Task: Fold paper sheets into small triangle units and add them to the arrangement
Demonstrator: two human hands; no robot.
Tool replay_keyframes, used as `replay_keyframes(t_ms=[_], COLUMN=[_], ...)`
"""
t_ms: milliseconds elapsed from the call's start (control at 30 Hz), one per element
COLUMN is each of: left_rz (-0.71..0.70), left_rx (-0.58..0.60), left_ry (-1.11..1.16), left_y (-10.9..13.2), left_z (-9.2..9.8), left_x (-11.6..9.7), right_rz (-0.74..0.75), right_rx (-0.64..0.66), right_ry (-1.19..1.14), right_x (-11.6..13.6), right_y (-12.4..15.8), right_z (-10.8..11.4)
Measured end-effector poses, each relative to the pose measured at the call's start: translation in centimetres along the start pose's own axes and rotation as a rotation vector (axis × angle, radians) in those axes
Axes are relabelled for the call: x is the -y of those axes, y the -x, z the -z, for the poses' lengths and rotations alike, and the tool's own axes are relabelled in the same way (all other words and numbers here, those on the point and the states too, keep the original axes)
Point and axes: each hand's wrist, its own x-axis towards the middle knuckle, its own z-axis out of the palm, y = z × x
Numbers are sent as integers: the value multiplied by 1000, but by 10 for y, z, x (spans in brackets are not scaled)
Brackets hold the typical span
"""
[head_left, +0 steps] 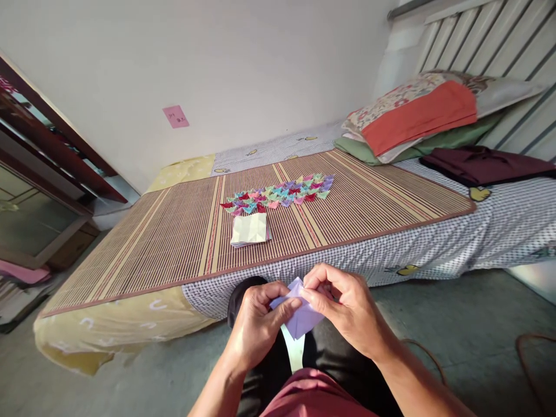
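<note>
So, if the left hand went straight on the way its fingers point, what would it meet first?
The purple paper, which the left hand is pinching. Beyond it, the right hand looks next in line, though depth is hard to judge from this single view.

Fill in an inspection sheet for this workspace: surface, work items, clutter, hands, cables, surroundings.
Surface: striped mat over a bed.
Work items: purple paper in hand; paper stack and rows of colorful folded pieces on the mat.
Clutter: pillows and dark folded cloth at the bed's right end.
Hands: left hand and right hand both pinch the purple paper.
Cables: brown cord on the floor, right; purpose unclear.
Surroundings: pale wall with pink note.
</note>
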Motion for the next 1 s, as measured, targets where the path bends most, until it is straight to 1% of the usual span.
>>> replay_keyframes(t_ms=[67,167,233,300,500,700,833,933,1000], left_rz=[-23,-42,-46,-53,-67,-69,-96,-103,-80], left_rx=[7,13,27,40,32,23,23,16,2], left_ry=[-36,-57,-58,-56,-69,-72,-121,-133,-94], left_y=[0,0,0,0,0,2,2,2,4], left_z=[0,1,1,2,1,2,4,5,5], left_x=[-2,-2,-2,-2,-1,1,1,2,4], right_rz=[-23,-58,-42,-4,8,146,144,174,204], right_rx=[11,84,134,145,129,65,81,48,20], right_ry=[-41,-80,-73,-53,-26,8,0,8,23], right_x=[1,5,8,9,4,-1,0,1,2], right_y=[0,-1,-2,-3,0,-1,-1,1,3], right_z=[1,4,6,7,3,1,-2,-5,-7])
